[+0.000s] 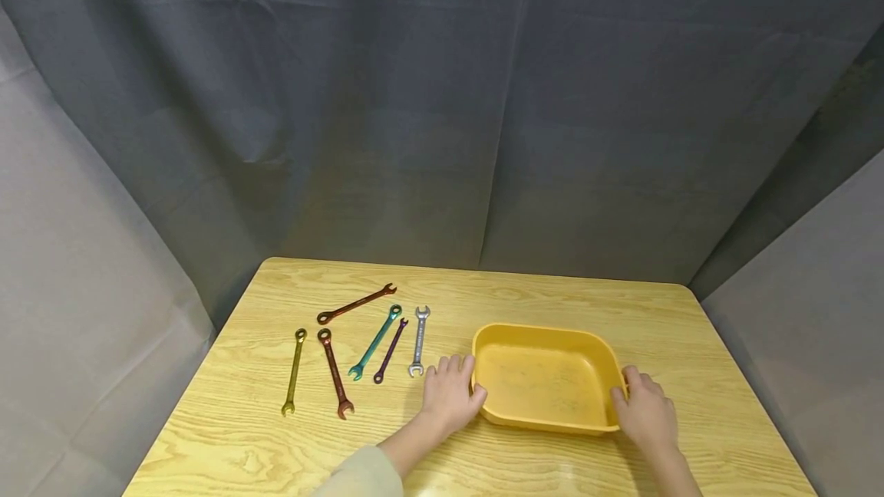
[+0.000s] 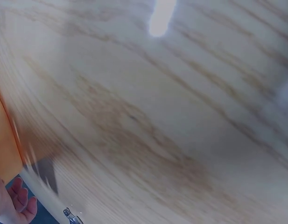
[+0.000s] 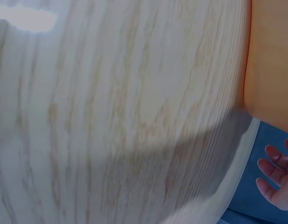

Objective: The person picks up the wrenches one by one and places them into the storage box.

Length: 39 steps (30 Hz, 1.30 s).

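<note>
The rectangular yellow plastic tub (image 1: 539,382) looks smooth, the slender coloured metal wrenches (image 1: 334,373) shiny, the tan wood-grained counter (image 1: 228,436) glossy.

A pale, brown-streaked wood-grain tabletop (image 2: 134,84) is filling most of the left wrist view; a white streak of glare (image 2: 161,18) is shining near the top; a smooth orange container (image 2: 3,140) is standing at the left border; right by its lower end, the bare left hand (image 2: 15,204) is showing bent fingers; a silver metal wrench (image 2: 73,217) is poking in below, mostly cut off.
</note>
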{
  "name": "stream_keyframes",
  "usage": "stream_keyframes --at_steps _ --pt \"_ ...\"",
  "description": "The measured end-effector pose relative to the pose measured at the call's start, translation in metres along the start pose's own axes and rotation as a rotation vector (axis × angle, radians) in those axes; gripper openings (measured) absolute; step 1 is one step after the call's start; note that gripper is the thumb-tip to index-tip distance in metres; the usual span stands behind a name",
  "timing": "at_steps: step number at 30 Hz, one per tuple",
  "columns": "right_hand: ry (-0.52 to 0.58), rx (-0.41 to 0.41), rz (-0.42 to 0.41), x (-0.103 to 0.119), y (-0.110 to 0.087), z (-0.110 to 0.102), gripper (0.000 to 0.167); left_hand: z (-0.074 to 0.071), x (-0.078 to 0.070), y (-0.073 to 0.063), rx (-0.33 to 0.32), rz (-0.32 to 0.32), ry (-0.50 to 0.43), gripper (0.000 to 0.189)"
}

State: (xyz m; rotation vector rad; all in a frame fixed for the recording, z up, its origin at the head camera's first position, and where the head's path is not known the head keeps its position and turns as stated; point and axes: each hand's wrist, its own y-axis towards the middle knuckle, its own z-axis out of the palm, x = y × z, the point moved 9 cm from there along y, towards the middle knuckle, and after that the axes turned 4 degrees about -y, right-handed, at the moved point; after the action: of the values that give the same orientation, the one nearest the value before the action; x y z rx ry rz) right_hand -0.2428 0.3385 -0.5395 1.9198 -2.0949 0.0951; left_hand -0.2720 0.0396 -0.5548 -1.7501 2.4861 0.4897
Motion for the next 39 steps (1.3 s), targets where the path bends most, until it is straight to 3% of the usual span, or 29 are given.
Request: stream_keyframes --at_steps 39 --pt "0.027 -0.033 -0.031 0.037 0.006 0.012 0.027 -0.006 0.042 -0.006 -0.012 -0.043 -0.043 0.033"
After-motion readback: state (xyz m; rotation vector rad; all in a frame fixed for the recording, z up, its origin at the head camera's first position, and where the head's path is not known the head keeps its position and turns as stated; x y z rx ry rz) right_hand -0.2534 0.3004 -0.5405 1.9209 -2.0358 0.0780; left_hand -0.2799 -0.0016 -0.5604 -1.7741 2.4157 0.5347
